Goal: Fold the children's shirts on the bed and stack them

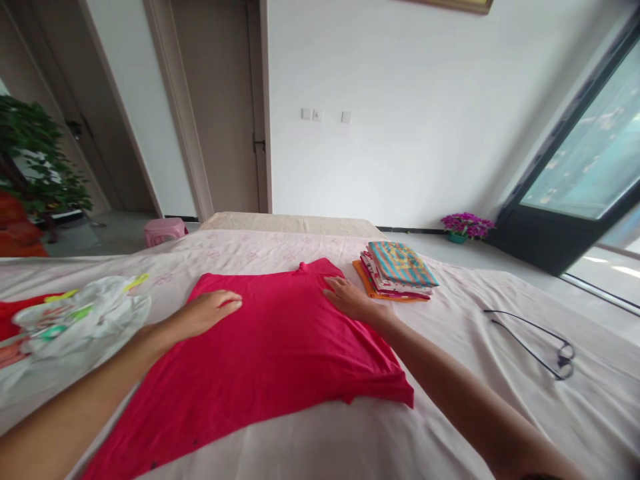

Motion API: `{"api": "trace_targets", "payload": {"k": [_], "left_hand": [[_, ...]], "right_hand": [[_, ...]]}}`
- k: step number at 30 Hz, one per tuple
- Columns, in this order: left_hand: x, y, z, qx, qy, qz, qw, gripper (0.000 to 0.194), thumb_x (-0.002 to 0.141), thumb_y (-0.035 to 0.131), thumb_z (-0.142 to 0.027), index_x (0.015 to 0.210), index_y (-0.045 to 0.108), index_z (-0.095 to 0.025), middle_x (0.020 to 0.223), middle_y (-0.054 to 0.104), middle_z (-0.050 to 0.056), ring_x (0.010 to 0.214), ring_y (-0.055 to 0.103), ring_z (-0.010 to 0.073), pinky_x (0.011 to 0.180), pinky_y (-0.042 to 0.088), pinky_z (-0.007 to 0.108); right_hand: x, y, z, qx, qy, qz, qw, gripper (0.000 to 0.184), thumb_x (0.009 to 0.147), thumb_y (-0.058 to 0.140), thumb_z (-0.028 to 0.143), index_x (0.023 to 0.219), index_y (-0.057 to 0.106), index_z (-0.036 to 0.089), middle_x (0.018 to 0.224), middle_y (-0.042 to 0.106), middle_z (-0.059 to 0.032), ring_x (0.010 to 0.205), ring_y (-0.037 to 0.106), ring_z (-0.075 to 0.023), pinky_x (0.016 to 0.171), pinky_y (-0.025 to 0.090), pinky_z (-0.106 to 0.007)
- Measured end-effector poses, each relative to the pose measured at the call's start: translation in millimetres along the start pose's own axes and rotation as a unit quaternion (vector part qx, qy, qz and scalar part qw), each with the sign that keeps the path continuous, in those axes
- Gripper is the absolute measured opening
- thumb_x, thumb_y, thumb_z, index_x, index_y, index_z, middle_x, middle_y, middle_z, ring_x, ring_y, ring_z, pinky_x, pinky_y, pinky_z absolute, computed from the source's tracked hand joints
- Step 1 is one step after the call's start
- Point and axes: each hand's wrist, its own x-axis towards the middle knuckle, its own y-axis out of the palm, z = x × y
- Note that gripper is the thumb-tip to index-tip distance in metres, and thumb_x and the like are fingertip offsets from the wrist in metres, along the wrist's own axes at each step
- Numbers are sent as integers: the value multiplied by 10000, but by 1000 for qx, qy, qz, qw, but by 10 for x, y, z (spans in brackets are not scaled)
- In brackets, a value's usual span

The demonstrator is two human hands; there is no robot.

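A red T-shirt [270,353] lies spread flat on the bed [450,413], its neck toward the far side. My left hand [210,311] rests flat on the shirt's upper left part, fingers stretched out. My right hand [350,298] lies flat on the upper right part near the shoulder, fingers also extended. Neither hand holds anything.
A stack of folded clothes [397,270] sits just right of my right hand. A pile of loose white and red garments [75,320] lies at the left. A dark wire hanger [540,343] rests on the right. A pink stool [164,231] and flowers [466,225] stand beyond the bed.
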Motion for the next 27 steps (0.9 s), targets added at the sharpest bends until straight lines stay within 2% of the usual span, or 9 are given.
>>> {"api": "trace_targets", "payload": {"k": [3, 5, 7, 11, 14, 18, 22, 25, 27], "left_hand": [[445, 350, -52, 63, -18, 3, 998, 727, 915, 263, -562, 1466, 437, -121, 1527, 431, 131, 1416, 393, 209, 1158, 290, 317], [591, 557, 69, 100, -56, 3, 993, 740, 923, 273, -555, 1515, 343, -117, 1584, 311, 163, 1475, 274, 260, 1182, 237, 407], [648, 664, 283, 134, -83, -12, 987, 721, 924, 302, -553, 1525, 330, -155, 1602, 261, 170, 1491, 217, 309, 1180, 193, 495], [663, 635, 760, 198, -128, -55, 970, 668, 935, 298, -539, 1519, 348, -219, 1606, 274, 142, 1483, 235, 306, 1168, 183, 517], [675, 592, 964, 210, -161, -79, 961, 670, 931, 276, -561, 1511, 367, -239, 1594, 306, 139, 1469, 257, 329, 1152, 204, 528], [684, 609, 987, 224, -163, -93, 956, 678, 929, 260, -579, 1512, 364, -250, 1582, 329, 138, 1468, 251, 340, 1145, 210, 532], [673, 618, 945, 231, -172, -85, 954, 673, 933, 262, -573, 1515, 357, -251, 1588, 315, 139, 1475, 243, 329, 1152, 210, 513], [673, 615, 961, 230, -171, -91, 954, 672, 930, 280, -574, 1513, 363, -251, 1584, 323, 145, 1473, 249, 327, 1149, 219, 511], [678, 617, 979, 227, -172, -98, 954, 680, 923, 293, -584, 1510, 369, -250, 1579, 332, 149, 1468, 259, 333, 1145, 223, 513]], "right_hand": [[315, 315, 101, 3, 53, 39, 998, 618, 1014, 271, 500, 1531, 328, 165, 1592, 284, -141, 1471, 231, -299, 1166, 246, -473], [395, 453, 41, -4, 93, 58, 994, 681, 1004, 236, 555, 1561, 246, 163, 1623, 198, -126, 1496, 152, -289, 1189, 176, -480], [405, 530, -100, -17, 124, 71, 990, 688, 1005, 208, 551, 1566, 224, 153, 1634, 157, -112, 1505, 110, -263, 1203, 119, -457], [403, 542, -368, -21, 181, 74, 980, 697, 1003, 171, 538, 1569, 194, 132, 1641, 112, -105, 1509, 93, -232, 1200, 107, -460], [488, 485, -378, -27, 200, 70, 977, 663, 996, 229, 497, 1544, 265, 125, 1621, 200, -135, 1491, 169, -263, 1177, 124, -524], [712, 464, -165, -42, 191, 31, 980, 585, 986, 284, 434, 1456, 432, 120, 1575, 309, -171, 1476, 192, -299, 1169, 101, -540], [938, 595, -7, 9, 93, 60, 994, 668, 990, 233, 520, 1554, 252, 163, 1634, 177, -85, 1501, 115, -246, 1199, 75, -460], [1039, 669, -124, 30, 78, 85, 993, 717, 989, 151, 576, 1582, 140, 172, 1648, 105, -54, 1511, 61, -226, 1207, 58, -431], [1065, 654, -303, 22, 96, 90, 991, 711, 993, 128, 569, 1581, 145, 169, 1649, 98, -54, 1512, 48, -214, 1207, 64, -414]]}}
